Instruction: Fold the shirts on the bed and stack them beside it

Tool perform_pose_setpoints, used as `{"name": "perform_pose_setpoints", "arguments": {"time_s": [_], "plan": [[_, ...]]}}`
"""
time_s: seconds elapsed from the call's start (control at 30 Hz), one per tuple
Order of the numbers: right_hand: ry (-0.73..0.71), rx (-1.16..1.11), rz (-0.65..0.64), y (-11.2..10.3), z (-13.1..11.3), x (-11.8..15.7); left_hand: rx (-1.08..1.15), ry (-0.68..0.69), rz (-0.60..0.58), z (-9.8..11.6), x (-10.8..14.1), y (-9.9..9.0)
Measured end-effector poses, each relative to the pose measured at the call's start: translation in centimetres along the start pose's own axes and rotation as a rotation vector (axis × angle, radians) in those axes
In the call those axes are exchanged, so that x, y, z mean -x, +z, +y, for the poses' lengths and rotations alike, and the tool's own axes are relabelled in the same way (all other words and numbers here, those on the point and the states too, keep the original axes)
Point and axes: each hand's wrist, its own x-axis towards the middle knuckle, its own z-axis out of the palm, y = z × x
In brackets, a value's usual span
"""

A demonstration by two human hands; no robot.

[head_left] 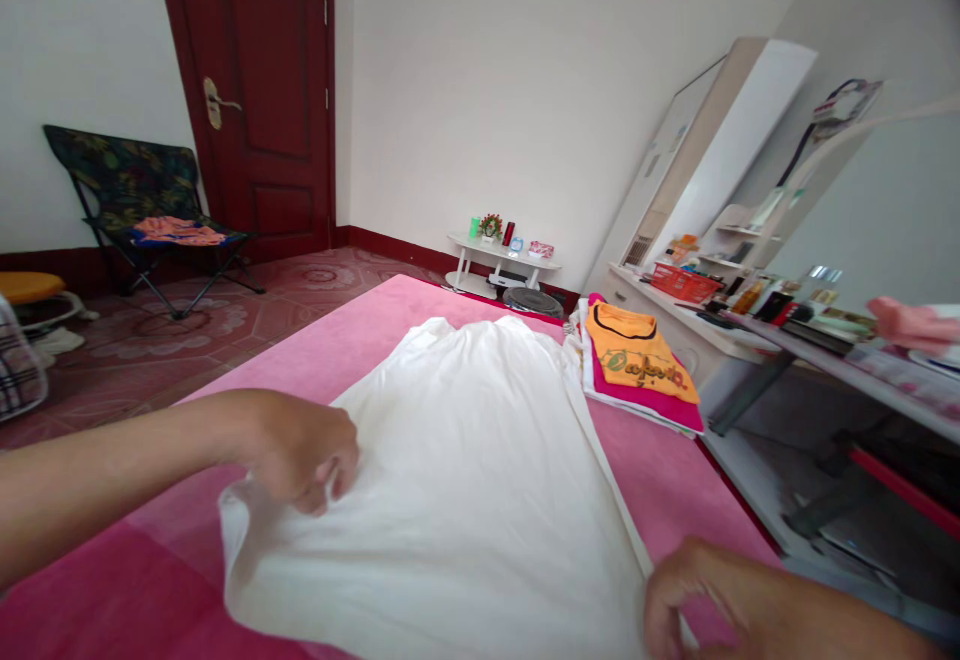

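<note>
A white garment [465, 460] lies spread over the pink bed cover [360, 330], its far end rumpled and its near left corner bent upward. My left hand [307, 450] is closed on the cloth near the left edge, with the fingers curled down. At the near right edge, my right hand [697, 600] pinches the border of the same garment between thumb and fingers. Part of the right hand runs out at the bottom of the view.
Folded clothes with an orange shirt [637, 345] on top are stacked at the bed's right edge. Beyond stands a dressing table [705, 330] with a red basket [684, 282] and bottles. A folding chair [161, 200] holding cloth stands left, near a dark red door [259, 90].
</note>
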Motion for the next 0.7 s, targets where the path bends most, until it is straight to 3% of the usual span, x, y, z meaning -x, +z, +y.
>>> {"name": "perform_pose_setpoints", "arguments": {"time_s": [0.07,0.1,0.17,0.27,0.37,0.43,0.53,0.63,0.7], "plan": [[-0.086,-0.017,-0.072,-1.5,-1.7,-2.6,0.022,0.080,0.113,1.6,-3.0,-1.4],[-0.148,-0.031,-0.032,-2.1,-2.4,-4.6,0.024,0.125,0.185,2.3,-4.9,-1.8],[-0.249,-0.099,0.134,-2.8,-3.4,-9.6,-0.014,0.210,0.376,3.2,-9.3,-1.9],[-0.323,-0.276,0.418,-2.7,-3.4,-18.2,-0.045,0.247,0.614,3.2,-15.7,-0.5],[-0.291,-0.349,0.661,-1.6,-1.7,-25.2,-0.009,0.243,0.727,2.1,-19.4,1.5],[-0.191,-0.262,0.762,-0.6,0.0,-28.1,0.031,0.246,0.755,1.4,-20.2,2.5],[-0.045,0.033,0.779,0.7,2.3,-29.9,0.028,0.268,0.757,0.8,-19.6,3.0],[-0.013,0.217,0.752,1.2,3.6,-29.9,-0.005,0.347,0.731,0.4,-18.7,1.9],[-0.017,0.233,0.739,1.1,3.9,-29.8,0.011,0.344,0.731,-0.4,-18.4,0.0]]}}
